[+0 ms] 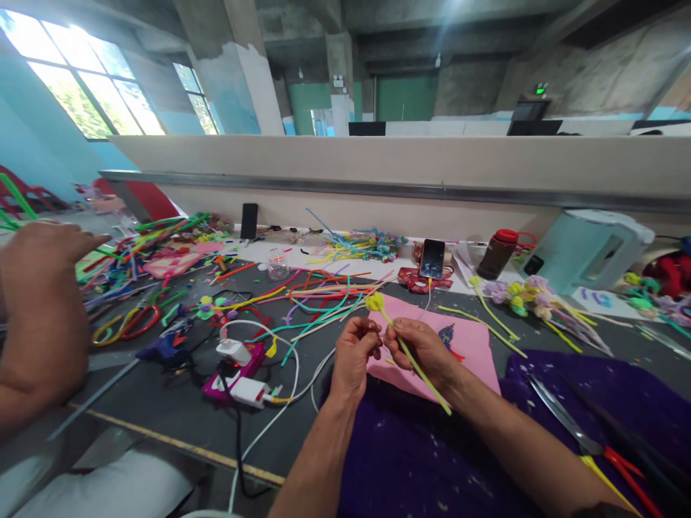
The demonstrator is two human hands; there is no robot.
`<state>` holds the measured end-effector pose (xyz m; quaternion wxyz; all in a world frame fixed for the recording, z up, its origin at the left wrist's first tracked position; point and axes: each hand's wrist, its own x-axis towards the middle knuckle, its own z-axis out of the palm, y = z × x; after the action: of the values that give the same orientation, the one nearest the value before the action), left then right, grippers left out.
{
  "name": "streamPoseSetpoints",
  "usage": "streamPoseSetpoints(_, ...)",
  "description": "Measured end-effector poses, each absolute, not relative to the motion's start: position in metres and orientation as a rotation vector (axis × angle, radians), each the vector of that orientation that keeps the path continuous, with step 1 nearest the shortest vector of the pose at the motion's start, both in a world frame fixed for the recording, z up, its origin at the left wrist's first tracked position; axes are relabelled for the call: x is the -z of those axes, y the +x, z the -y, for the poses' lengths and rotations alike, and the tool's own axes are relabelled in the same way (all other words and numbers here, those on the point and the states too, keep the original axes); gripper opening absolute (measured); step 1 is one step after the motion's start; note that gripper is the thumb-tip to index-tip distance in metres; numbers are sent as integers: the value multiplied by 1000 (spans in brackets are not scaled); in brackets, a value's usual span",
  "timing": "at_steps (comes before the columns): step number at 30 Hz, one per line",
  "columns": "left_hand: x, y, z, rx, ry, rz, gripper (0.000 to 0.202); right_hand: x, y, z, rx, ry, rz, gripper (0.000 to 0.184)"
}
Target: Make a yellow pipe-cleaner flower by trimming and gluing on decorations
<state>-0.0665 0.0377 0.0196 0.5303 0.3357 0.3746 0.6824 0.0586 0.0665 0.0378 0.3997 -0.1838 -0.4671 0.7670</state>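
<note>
My left hand [353, 356] and my right hand [424, 349] are closed together on a thin yellow-green pipe-cleaner stem [418, 367]. The stem carries a small yellow coiled flower head [374, 301] at its upper end and slants down to the right past my right wrist. Both hands pinch it just below the flower, above a pink felt sheet [475, 345]. A purple cloth [432, 453] lies under my forearms.
Another person's hand and forearm [37, 309] reach in at the far left. Loose pipe cleaners [318, 288] cover the grey table. A power strip with plugs [240, 370], a phone on a stand [432, 259], a bottle [497, 253], finished flowers [532, 298], a kettle [588, 248] and scissors [583, 432] surround me.
</note>
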Motion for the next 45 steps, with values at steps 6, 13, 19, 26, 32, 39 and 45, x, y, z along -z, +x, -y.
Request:
streamPoseSetpoints(6, -21, -69, -38, -1460, 716, -883, 24, -34, 56, -63, -1883, -529, 1266, 24)
streamPoseSetpoints(13, -27, -67, -33, -1485, 754, -783, 20, -29, 54, -60, -1831, -611, 1425, 29)
streamPoseSetpoints(19, -22, -69, -35, -1533, 781, -866, 19, -27, 55, -61, -1730, -733, 1484, 32)
streamPoseSetpoints(26, -17, -68, -39, -1576, 880, -1083, 18, -22, 56, -69, -1497, -840, 1346, 19)
streamPoseSetpoints(32, -19, -67, -37, -1504, 951, -1122, 23, -27, 58, -70, -1631, -798, 1258, 19)
streamPoseSetpoints(39, -20, -68, -37, -1432, 927, -1086, 23, -22, 58, -74, -1792, -762, 1154, 21)
streamPoseSetpoints(45, -20, -67, -38, -1397, 914, -1116, 24, -21, 60, -80, -1832, -753, 1116, 25)
